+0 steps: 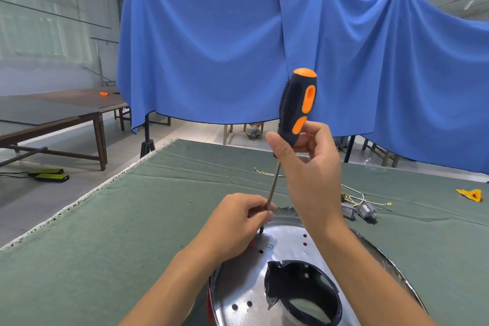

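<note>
The right hand [309, 167] curls round the lower end of the screwdriver [297, 108] handle and holds it nearly upright, ready to turn. The left hand [238, 219] pinches the shaft just above the tip, fingers closed on it, likely to steady it on a screw in the shiny metal base plate [238, 294], which lies on the green tabletop [132, 219].

Green-clothed table [119, 233]: a shiny metal plate [238, 286] at six o'clock, a screw [190, 203] at ten, wires [354, 190] at two.
</note>
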Tool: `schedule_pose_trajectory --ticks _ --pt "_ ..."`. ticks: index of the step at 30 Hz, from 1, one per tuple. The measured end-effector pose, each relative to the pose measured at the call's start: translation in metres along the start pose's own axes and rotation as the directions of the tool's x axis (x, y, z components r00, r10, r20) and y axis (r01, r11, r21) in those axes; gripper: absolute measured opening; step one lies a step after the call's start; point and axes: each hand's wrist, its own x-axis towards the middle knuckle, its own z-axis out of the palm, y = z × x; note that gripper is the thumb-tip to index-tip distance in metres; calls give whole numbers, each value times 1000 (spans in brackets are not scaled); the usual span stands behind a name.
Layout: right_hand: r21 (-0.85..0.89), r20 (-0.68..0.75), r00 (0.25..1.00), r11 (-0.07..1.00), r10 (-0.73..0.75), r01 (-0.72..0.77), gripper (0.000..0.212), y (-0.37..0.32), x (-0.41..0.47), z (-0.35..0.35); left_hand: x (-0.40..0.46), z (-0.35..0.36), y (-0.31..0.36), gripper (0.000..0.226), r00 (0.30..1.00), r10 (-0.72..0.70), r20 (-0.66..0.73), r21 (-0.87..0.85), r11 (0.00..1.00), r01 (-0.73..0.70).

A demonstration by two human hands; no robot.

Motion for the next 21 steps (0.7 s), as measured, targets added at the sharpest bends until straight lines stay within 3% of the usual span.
schedule_pose_trajectory --ticks 4,7,12,18,21 --pt "-27 93 996 1000 -8 10 17 -3 -3 0 -1 0 1 14 1000 -13 -3 -15 1000 12" --pt "-10 42 999 1000 -9 9 10 -4 0 -2 -1 0 3 12 999 -34 -9 -22 999 34" --pt "1 -19 999 999 46 -46 16 -3 0 -2 -1 -3 7 40 992 -51 -114 -61 997 44" --pt "-85 136 991 996 8 3 10 -7 -2 -1 -1 -5 7 51 994 -104 -44 3 995 104" --pt "-51 111 994 999 19 -13 14 -7 1 -2 -1 -6 8 51 992 -118 -49 3 993 119"
